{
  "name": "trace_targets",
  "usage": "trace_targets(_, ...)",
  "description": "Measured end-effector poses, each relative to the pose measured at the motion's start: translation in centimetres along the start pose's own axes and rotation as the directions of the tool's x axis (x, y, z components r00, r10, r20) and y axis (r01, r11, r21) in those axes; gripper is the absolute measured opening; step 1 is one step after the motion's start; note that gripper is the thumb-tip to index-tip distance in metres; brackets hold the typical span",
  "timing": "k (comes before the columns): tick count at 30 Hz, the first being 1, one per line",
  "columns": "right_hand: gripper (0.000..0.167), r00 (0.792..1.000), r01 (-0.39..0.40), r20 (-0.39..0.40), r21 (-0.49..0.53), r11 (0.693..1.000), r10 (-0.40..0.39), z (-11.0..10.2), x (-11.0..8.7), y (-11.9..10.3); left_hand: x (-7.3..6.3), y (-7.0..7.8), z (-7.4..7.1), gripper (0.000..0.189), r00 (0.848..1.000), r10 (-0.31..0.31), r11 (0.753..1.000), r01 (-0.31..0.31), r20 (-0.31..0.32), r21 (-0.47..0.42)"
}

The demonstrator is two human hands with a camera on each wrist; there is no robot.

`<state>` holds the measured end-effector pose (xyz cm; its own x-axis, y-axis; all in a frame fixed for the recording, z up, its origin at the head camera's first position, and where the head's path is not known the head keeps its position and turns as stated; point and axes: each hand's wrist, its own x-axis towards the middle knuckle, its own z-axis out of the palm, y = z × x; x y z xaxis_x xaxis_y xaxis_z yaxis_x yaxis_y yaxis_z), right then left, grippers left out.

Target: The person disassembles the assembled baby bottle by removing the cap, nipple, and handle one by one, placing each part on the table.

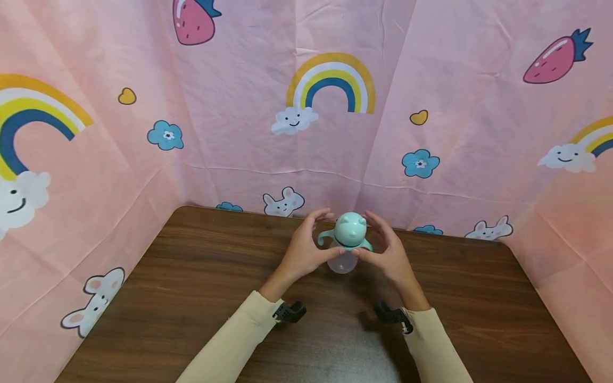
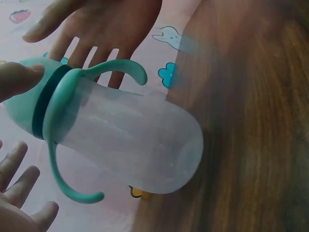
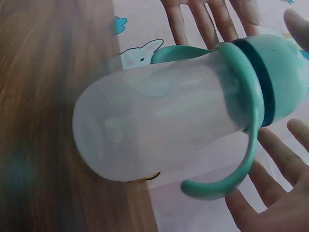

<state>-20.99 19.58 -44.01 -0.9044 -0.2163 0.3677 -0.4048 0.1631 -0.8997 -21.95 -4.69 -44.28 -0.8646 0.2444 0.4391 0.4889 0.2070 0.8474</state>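
Note:
A baby bottle (image 1: 343, 263) with a cloudy see-through body stands between my two hands at the back of the table. Its mint-green cap (image 1: 350, 230) is shaped like an animal head, with small ears on top. Two curved mint handles (image 2: 77, 193) come off a collar below a dark green ring. My left hand (image 1: 306, 250) curves about the left side, fingers spread and thumb across the front. On the other side, my right hand (image 1: 390, 252) mirrors it, thumb toward the collar. In the right wrist view, its fingers (image 3: 282, 159) are loosely stretched beside a handle.
The brown wood-grain table (image 1: 201, 282) extends to both sides and toward me. Behind its far edge hangs a pink cloth (image 1: 230, 106) printed with rainbows, strawberries and rabbits, also closing in the left and right. Dark straps (image 1: 289, 312) circle both wrists over cream sleeves.

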Motion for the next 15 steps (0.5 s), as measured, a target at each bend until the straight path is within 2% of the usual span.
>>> trace_targets(7,0.087,0.999,0.020,-0.035,-0.026,0.999,-0.021,0.0,0.5,-0.6,0.5,0.8,0.1,0.100,0.999,0.009,0.999,-0.011,0.043,0.053)
trace_targets(15,0.085,0.997,0.030,-0.068,-0.020,0.999,-0.031,-0.1,0.8,-1.1,1.1,0.9,0.5,0.102,0.996,0.052,0.997,-0.056,0.071,0.055)
